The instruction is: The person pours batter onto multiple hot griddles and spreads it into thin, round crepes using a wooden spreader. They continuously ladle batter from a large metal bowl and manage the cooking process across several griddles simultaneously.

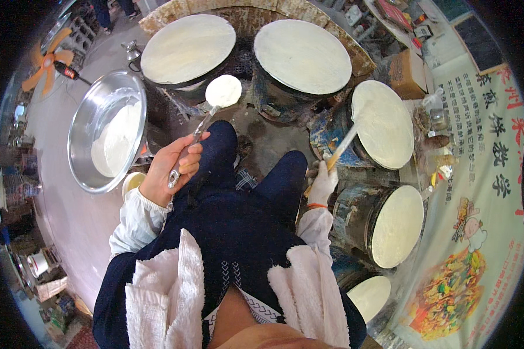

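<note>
My left hand [172, 166] is bare and wrapped round the handle of a metal ladle [205, 123]. White batter [223, 91] fills the ladle's bowl, held out above my knees. To its left, a wide metal basin [78, 160] contains more white batter [115, 145]. In a pale glove, my right hand [324, 183] grips a long spatula [344, 145] with a wooden handle. The spatula's pale blade reaches the left edge of a round griddle [387, 125], which a thin, pale batter sheet covers. Its tip blends with the batter, so I cannot tell how firmly it touches.
More drum-like stoves with batter-covered round tops curve around me: far left [187, 49], far middle [303, 56], right [397, 227] and lower right [370, 296]. An orange fan [48, 61] stands beyond the basin. A cardboard box [406, 74] and a printed banner [442, 232] line the right.
</note>
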`<action>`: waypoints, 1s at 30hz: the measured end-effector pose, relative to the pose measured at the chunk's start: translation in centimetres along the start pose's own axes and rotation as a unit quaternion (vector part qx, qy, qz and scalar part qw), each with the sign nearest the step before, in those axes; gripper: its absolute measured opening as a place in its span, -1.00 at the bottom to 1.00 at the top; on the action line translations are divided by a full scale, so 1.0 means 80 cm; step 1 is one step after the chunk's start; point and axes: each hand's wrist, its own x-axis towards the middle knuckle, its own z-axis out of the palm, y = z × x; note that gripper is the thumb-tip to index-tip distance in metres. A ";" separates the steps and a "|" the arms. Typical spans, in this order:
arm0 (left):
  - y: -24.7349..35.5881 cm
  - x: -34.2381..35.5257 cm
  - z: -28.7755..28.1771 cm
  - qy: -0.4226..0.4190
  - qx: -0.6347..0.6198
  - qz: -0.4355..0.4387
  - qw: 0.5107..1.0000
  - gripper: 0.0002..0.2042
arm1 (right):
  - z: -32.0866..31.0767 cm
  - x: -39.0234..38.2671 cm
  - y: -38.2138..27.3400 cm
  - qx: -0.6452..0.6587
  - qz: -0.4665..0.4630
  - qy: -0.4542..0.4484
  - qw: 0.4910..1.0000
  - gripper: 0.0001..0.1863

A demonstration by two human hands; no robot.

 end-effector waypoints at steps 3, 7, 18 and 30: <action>0.005 -0.016 -0.031 0.007 -0.026 0.018 0.999 -0.67 | 0.022 -0.030 0.000 -0.073 0.003 -0.061 0.995 -0.57; 0.011 -0.046 -0.060 0.020 -0.051 0.065 0.996 -0.66 | 0.063 -0.048 -0.022 -0.123 -0.036 -0.143 0.981 -0.46; 0.044 -0.057 -0.113 0.029 -0.050 0.170 0.984 -0.65 | 0.245 0.112 -0.084 -0.493 -0.335 -0.097 0.797 -0.48; 0.099 -0.017 -0.085 0.034 -0.027 0.175 0.984 -0.61 | 0.336 0.208 -0.085 -0.635 -0.271 -0.102 0.716 -0.61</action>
